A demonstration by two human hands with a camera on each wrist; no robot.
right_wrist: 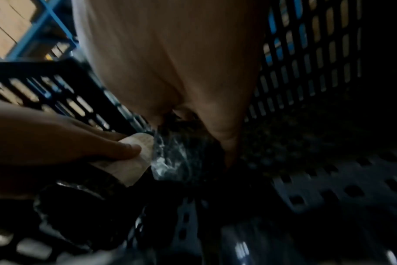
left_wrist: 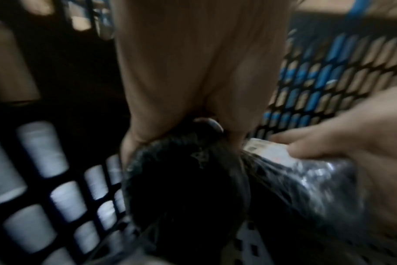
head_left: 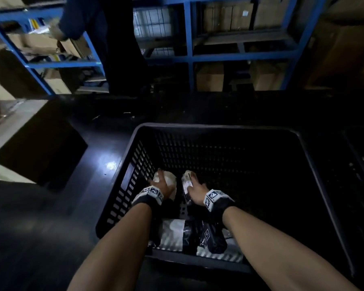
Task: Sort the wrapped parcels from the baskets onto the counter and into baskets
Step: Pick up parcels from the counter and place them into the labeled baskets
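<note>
Down inside the black slotted basket (head_left: 219, 131), seen from the head camera, the left hand (head_left: 161, 183) has its fingers spread and curled over a round pale parcel (head_left: 170, 179) near the left wall, while the right hand (head_left: 195, 191) grips a dark clear-wrapped parcel (head_left: 186, 181) just beside it, with more wrapped parcels (head_left: 172, 233) lying nearer the body between the forearms. From the left wrist, the left hand (left_wrist: 193, 80) closes round a dark rounded bundle (left_wrist: 184, 179), blurred, and the right hand (left_wrist: 351, 136) holds the crinkled wrapped parcel (left_wrist: 317, 179) next to it. From the right wrist, the right hand (right_wrist: 181, 71) clasps the shiny dark wrap (right_wrist: 181, 152) above the perforated floor, beside the left hand (right_wrist: 57, 143) holding the pale parcel (right_wrist: 134, 161).
</note>
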